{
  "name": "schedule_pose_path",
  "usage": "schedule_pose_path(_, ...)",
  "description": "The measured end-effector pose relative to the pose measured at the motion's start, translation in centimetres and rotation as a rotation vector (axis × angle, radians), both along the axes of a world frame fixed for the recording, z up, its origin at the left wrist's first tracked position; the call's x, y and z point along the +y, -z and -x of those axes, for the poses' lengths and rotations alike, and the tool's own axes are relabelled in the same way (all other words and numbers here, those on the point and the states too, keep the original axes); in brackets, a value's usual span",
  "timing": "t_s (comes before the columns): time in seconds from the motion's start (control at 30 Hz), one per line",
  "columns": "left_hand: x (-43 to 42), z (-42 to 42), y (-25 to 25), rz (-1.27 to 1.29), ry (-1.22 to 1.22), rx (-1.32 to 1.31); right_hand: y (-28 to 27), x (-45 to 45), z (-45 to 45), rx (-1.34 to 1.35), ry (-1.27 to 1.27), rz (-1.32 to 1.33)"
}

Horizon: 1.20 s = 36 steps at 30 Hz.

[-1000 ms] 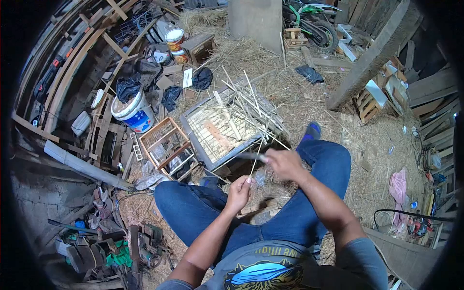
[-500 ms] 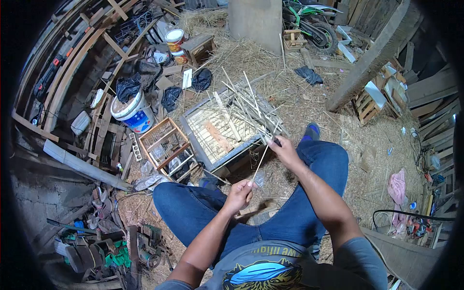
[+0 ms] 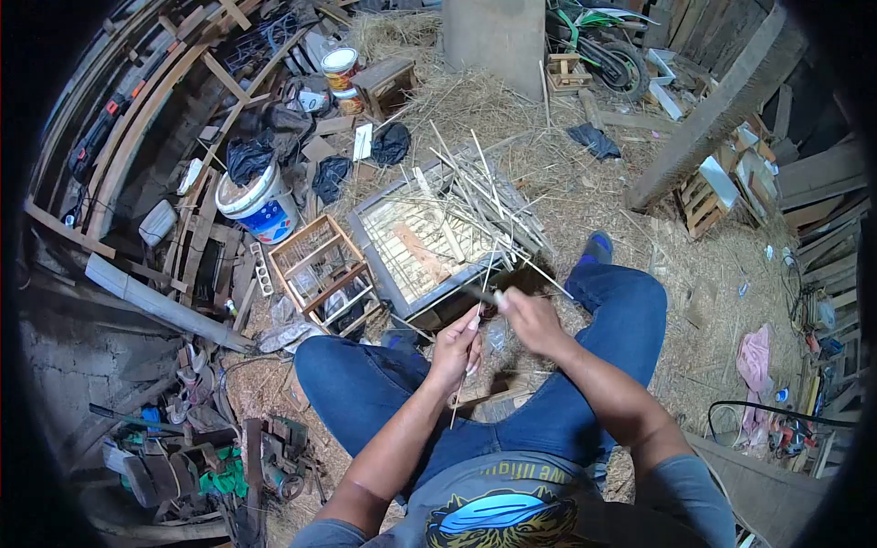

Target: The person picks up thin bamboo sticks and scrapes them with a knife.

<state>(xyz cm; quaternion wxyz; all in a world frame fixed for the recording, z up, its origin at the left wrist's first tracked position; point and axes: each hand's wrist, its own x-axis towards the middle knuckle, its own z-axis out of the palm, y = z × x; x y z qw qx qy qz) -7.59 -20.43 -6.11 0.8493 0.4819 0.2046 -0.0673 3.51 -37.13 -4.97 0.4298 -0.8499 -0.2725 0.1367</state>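
Wood, pale and thin, makes up the stick [image 3: 455,413] pinched between thumb and fingers of my left hand [image 3: 457,349]; it sits over the gap between my legs, its near end poking out below my palm and its far part rising toward the box. My right hand [image 3: 532,324] is just beside, to the right, curled closed around the handle end of a dark blade [image 3: 477,294]. That blade is blurred and reaches left across the stick's far part; whether it touches the wood I can't tell.

Past both hands stands a dark-rimmed box [image 3: 437,303] with a wire mesh top. A reddish-brown board piece [image 3: 420,253] lies on the mesh, and a loose heap of strips [image 3: 493,201] covers the far right part, some ends sticking out beyond the rim. Just left of the box is a small wooden frame [image 3: 334,289], and farther left a white and blue bucket [image 3: 265,215] with black plastic [image 3: 249,160] at its mouth. My jeans [image 3: 356,379] flank the work on either side.
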Motion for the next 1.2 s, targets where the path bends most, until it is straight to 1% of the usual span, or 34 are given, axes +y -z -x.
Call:
schedule_pose_path(0.03,0.3,0.0,0.5,0.056,0.007,0.004,-0.3,-0.1,0.6,-0.082,-0.08,0.062)
schedule_pose_path(0.07,0.5,0.1,0.8,0.113,0.016,0.009,-0.3,-0.1,1.1,-0.08,-0.082,0.061)
schedule_pose_path(0.1,0.5,0.2,0.6,0.114,0.014,0.011,-0.3,-0.2,1.4,-0.125,-0.118,0.084)
schedule_pose_path(0.17,0.5,0.3,0.1,0.249,0.027,-0.005,0.0,-0.2,1.6,-0.192,-0.162,0.125)
schedule_pose_path(0.27,0.5,0.6,0.3,0.297,0.037,-0.002,-0.6,-0.3,1.5,-0.212,-0.2,0.183)
schedule_pose_path(0.37,0.4,0.6,0.0,0.333,0.034,0.004,-0.9,-0.5,1.3,-0.28,-0.197,0.228)
schedule_pose_path(0.47,0.4,0.5,0.0,0.324,0.041,0.032,-0.4,-0.7,1.1,-0.29,-0.195,0.238)
schedule_pose_path(0.6,0.5,0.3,0.8,0.369,0.041,0.064,0.2,-1.1,0.6,-0.305,-0.197,0.206)
schedule_pose_path(0.67,0.8,0.5,0.7,0.435,0.023,0.036,0.0,-1.4,-0.3,-0.295,-0.115,0.296)
schedule_pose_path(0.73,0.7,0.8,0.4,0.44,0.021,0.063,-0.2,-1.8,-2.4,-0.206,-0.02,0.452)
schedule_pose_path(0.77,0.7,1.1,0.2,0.444,0.02,0.092,0.9,-2.5,-3.1,-0.344,-0.045,0.374)
schedule_pose_path(0.8,0.7,1.2,0.0,0.443,0.021,0.088,0.7,-2.3,-2.9,-0.347,-0.044,0.373)
schedule_pose_path(0.9,0.6,1.1,-0.2,0.476,0.023,0.051,-0.1,-1.0,-1.0,-0.241,-0.139,0.417)
schedule_pose_path(0.93,0.7,1.1,0.0,0.471,0.035,0.046,-0.4,-0.7,0.1,-0.223,-0.196,0.372)
schedule_pose_path(1.0,1.0,1.2,0.2,0.463,0.041,0.043,0.3,-0.3,1.6,-0.266,-0.226,0.269)
schedule_pose_path(1.03,1.1,1.2,0.2,0.46,0.069,0.036,0.5,-0.3,1.4,-0.265,-0.227,0.268)
schedule_pose_path(1.13,1.0,1.5,-0.1,0.486,0.139,0.027,1.0,-1.1,-0.9,-0.23,-0.168,0.271)
schedule_pose_path(1.2,0.8,2.0,-0.3,0.513,0.179,0.025,1.4,-2.1,-3.9,-0.211,0.029,0.381)
